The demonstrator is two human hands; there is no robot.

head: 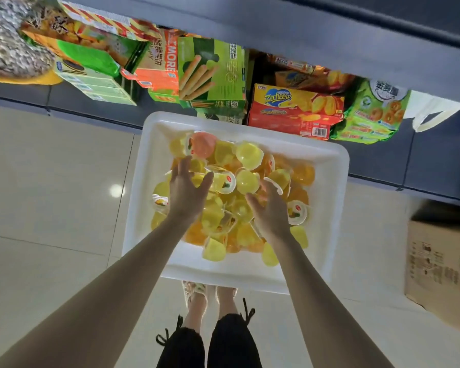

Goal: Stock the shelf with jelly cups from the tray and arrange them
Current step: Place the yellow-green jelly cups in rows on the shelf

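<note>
A white tray [327,181] sits on the floor in front of the shelf, heaped with several yellow and orange jelly cups [247,155] and one pink cup [203,144]. My left hand [187,189] hovers over the left side of the heap, fingers spread and straight, holding nothing. My right hand [270,208] is over the right side of the heap, fingers loosely extended among the cups; I cannot see any cup gripped in it. A cup with a white printed lid [225,181] lies between the two hands.
The dark shelf [329,30] beyond the tray holds snack boxes: green biscuit-stick boxes [213,73], red-and-yellow cheese cracker boxes [295,112], green bags [372,112]. A cardboard box [441,266] stands on the tiled floor at right. My feet [210,296] are just behind the tray.
</note>
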